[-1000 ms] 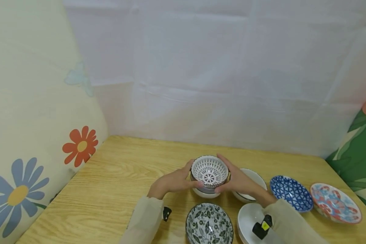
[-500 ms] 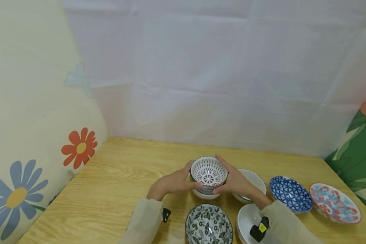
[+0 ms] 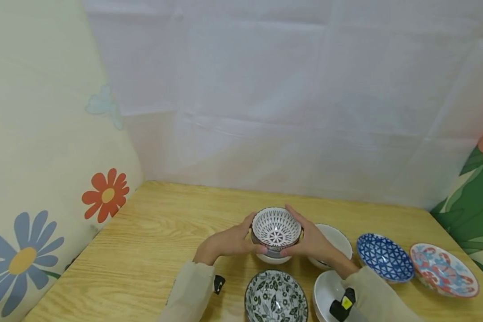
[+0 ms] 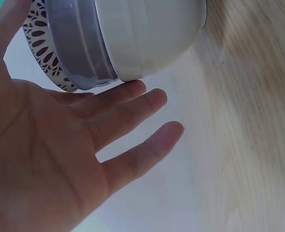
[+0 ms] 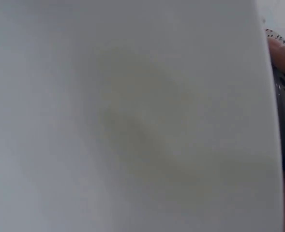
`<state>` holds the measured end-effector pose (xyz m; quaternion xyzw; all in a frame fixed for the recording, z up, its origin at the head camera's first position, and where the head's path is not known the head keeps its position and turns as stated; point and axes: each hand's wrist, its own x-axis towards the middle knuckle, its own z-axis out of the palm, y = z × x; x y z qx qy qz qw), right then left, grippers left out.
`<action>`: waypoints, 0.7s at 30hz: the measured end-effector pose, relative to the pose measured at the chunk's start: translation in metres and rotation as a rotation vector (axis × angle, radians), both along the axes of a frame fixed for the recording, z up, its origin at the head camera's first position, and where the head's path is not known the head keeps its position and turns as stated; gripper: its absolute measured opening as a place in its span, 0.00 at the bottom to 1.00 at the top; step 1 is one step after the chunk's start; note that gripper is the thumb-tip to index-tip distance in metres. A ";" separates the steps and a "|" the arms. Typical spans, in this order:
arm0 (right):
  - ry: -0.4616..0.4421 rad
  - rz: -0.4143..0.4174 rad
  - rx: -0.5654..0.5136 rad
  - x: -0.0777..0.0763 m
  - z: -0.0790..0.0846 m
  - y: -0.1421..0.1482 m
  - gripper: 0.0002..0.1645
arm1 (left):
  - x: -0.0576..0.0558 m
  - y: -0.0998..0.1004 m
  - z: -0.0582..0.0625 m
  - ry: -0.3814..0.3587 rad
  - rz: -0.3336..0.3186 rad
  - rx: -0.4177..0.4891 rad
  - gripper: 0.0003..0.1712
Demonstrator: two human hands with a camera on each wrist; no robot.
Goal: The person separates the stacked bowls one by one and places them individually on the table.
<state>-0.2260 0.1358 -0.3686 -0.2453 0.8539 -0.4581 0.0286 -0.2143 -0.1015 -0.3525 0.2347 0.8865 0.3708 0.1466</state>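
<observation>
A small bowl with a dark leaf-like pattern on white (image 3: 276,226) sits on top of a nested stack. Below it come a grey bowl (image 4: 79,43) and a cream bowl (image 4: 147,38), the cream one lowest. My left hand (image 3: 231,241) holds the stack's upper part from the left, thumb on the near side. Opposite it, my right hand (image 3: 313,239) grips the patterned bowl's right side, thumb also in front. In the left wrist view, three left fingers stretch out beside the stack. A blurred white surface (image 5: 132,116) covers most of the right wrist view.
A green floral bowl (image 3: 275,295) stands nearest the front. Beside it is a white bowl (image 3: 326,290), partly under the right sleeve. Behind the right wrist sits another white bowl (image 3: 336,239). Blue (image 3: 384,257) and red-flowered (image 3: 442,268) bowls lie further right on the wooden table (image 3: 157,232).
Both thumbs have shifted slightly lower on the near side of the stack. The stack and the other bowls keep their places.
</observation>
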 end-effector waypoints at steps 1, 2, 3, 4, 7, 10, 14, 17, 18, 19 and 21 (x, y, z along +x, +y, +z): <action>-0.005 -0.003 -0.005 0.000 0.000 0.000 0.69 | 0.000 0.000 -0.001 -0.007 0.001 0.002 0.57; -0.007 -0.006 -0.008 0.000 0.000 0.000 0.69 | -0.001 0.000 -0.002 -0.013 0.001 0.000 0.58; -0.007 -0.009 -0.008 0.000 0.000 0.000 0.69 | -0.001 0.001 -0.002 -0.019 0.001 -0.003 0.59; -0.003 -0.007 -0.010 0.000 0.000 0.000 0.68 | -0.001 0.001 -0.003 -0.028 0.005 -0.006 0.59; -0.008 -0.015 -0.014 0.000 0.000 -0.001 0.69 | -0.002 0.001 -0.006 -0.043 0.017 -0.027 0.59; 0.001 -0.017 -0.015 0.001 0.001 -0.001 0.69 | -0.003 0.001 -0.007 -0.043 0.020 -0.035 0.58; 0.020 -0.021 -0.019 0.000 0.001 -0.001 0.68 | -0.002 0.000 -0.006 -0.047 0.018 -0.038 0.57; 0.039 -0.018 -0.039 -0.001 0.002 0.001 0.68 | -0.002 0.000 -0.005 -0.050 0.023 -0.044 0.57; 0.047 -0.018 -0.045 -0.001 0.003 0.001 0.68 | -0.002 0.000 -0.005 -0.049 0.025 -0.047 0.57; 0.049 -0.019 -0.051 -0.002 0.004 0.002 0.68 | -0.001 0.000 -0.005 -0.046 0.025 -0.048 0.56; 0.057 -0.023 -0.053 -0.001 0.006 0.003 0.68 | -0.001 -0.001 -0.005 -0.046 0.026 -0.051 0.56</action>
